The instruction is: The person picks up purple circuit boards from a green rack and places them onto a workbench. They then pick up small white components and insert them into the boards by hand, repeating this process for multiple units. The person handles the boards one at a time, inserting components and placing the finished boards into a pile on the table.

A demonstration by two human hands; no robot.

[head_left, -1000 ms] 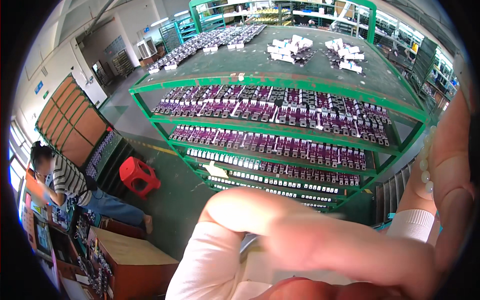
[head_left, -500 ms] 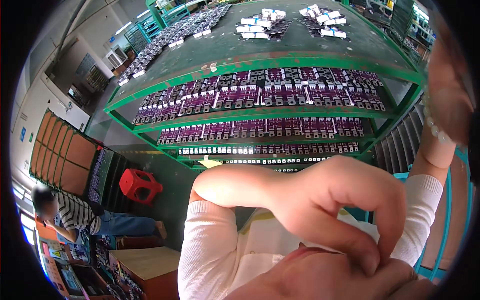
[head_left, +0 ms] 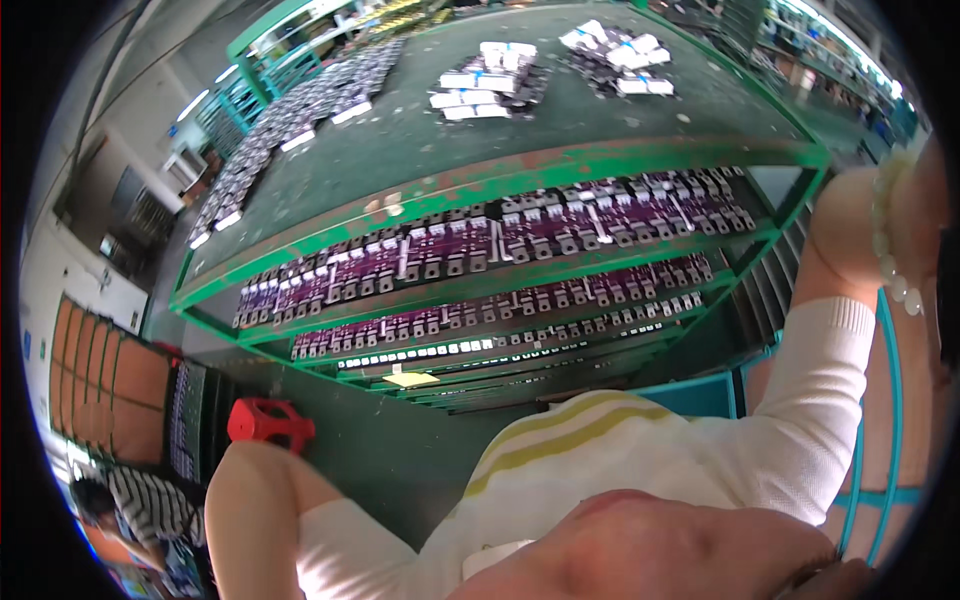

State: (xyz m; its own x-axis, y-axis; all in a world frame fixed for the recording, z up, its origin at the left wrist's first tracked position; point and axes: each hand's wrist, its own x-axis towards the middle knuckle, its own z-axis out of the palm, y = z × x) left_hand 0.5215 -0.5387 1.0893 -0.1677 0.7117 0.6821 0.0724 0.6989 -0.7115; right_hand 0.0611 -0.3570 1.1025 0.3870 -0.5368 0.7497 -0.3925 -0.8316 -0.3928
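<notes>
My left forearm (head_left: 245, 540) is bent sharply at the elbow and runs down out of the picture at the lower left; its hand is not visible. At the right rim my right hand (head_left: 926, 195) is raised, mostly in shadow and cut off, with its fingers hidden. A pale bead bracelet (head_left: 882, 235) circles that wrist. Neither arm touches the green metal rack (head_left: 500, 180) in front of me. On its top lie two piles of white-and-black parts, a left pile (head_left: 485, 85) and a right pile (head_left: 625, 58). Purple circuit boards (head_left: 455, 245) fill the shelves below.
Long rows of dark parts (head_left: 300, 115) cover the rack top's left side. A red plastic stool (head_left: 270, 420) stands on the floor at left. Beyond it, a person in a striped shirt (head_left: 155, 500) is at a workbench. A teal metal frame (head_left: 885, 420) stands at right.
My left hand has left its pinch in front of my face and gone out of view, the arm swinging left. My right hand stays raised. The view has tilted and shifted.
</notes>
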